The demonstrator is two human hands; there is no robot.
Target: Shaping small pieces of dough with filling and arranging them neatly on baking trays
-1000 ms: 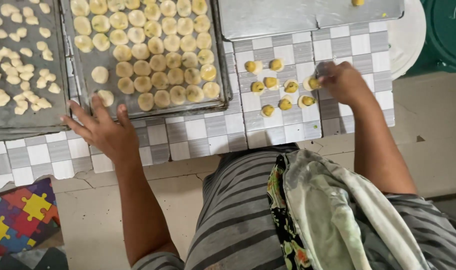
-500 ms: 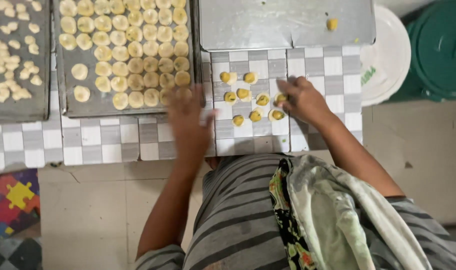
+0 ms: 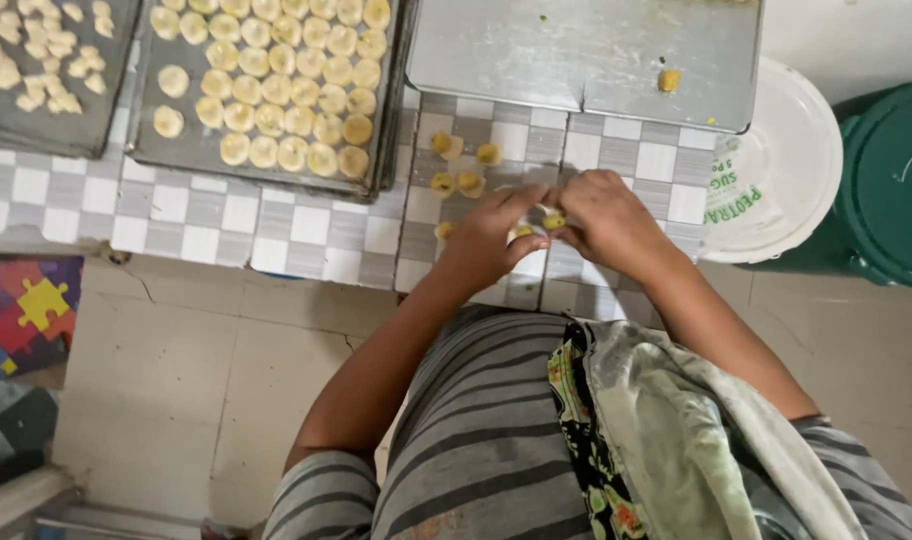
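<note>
My left hand [image 3: 493, 235] and my right hand [image 3: 603, 220] meet over the checkered grey-and-white mat [image 3: 306, 225]. Together their fingertips pinch a small yellow dough piece [image 3: 553, 220]. Several more yellow-filled dough pieces [image 3: 463, 165] lie on the mat just beyond my left hand. A metal baking tray [image 3: 386, 150] to the left holds rows of pale round dough pieces [image 3: 276, 95], filling most of it.
A second tray [image 3: 96, 120] with small pale pieces sits at the far left. An upturned metal tray [image 3: 586, 60] with one yellow crumb lies ahead. A white bucket lid [image 3: 786, 170] and a green bin [image 3: 891, 190] stand at the right. A puzzle-pattern floor mat [image 3: 21, 315] lies lower left.
My left hand left the big tray's edge and crossed right to join my right hand. Both hands now pinch one dough piece. The view shifted right.
</note>
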